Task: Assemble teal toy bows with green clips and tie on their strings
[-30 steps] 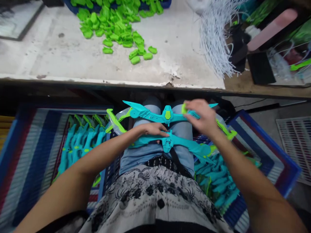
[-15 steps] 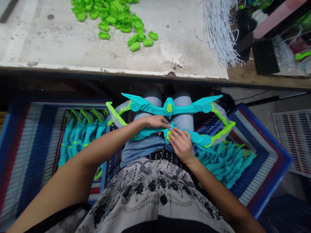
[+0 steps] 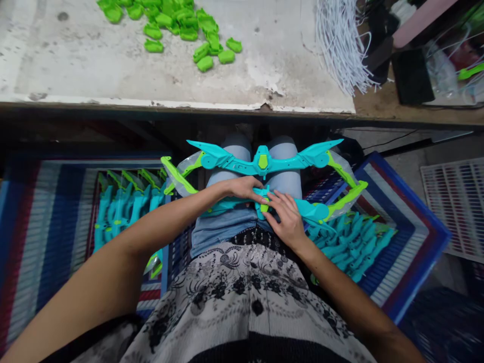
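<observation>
Across my lap lies a toy-bow-like plastic frame with two turquoise bow-shaped pieces, linked at the sides by lime-green arms and clear parts. The far bow-shaped piece (image 3: pixel 242 165) carries a lime-green cap (image 3: pixel 262 161) at its centre. On the near bow-shaped piece (image 3: pixel 308 209), my left hand (image 3: pixel 244 188) is closed around the middle, its thumb by the central block. My right hand (image 3: pixel 288 220) bends its fingers over the same block, pressing around its lime-green cap (image 3: pixel 264 205). The fingertips partly hide this cap.
Loose lime-green caps (image 3: pixel 189 22) lie on the worn white table (image 3: pixel 124 75) ahead. White cords (image 3: pixel 342 45) hang together at its right. Blue-edged baskets flank my legs, with similar bow pieces stacked in the left basket (image 3: pixel 56 212) and right basket (image 3: pixel 419 232).
My right hand's fingers have lifted and spread slightly over the near block, and my left thumb has moved onto its cap. The view has shifted slightly.
</observation>
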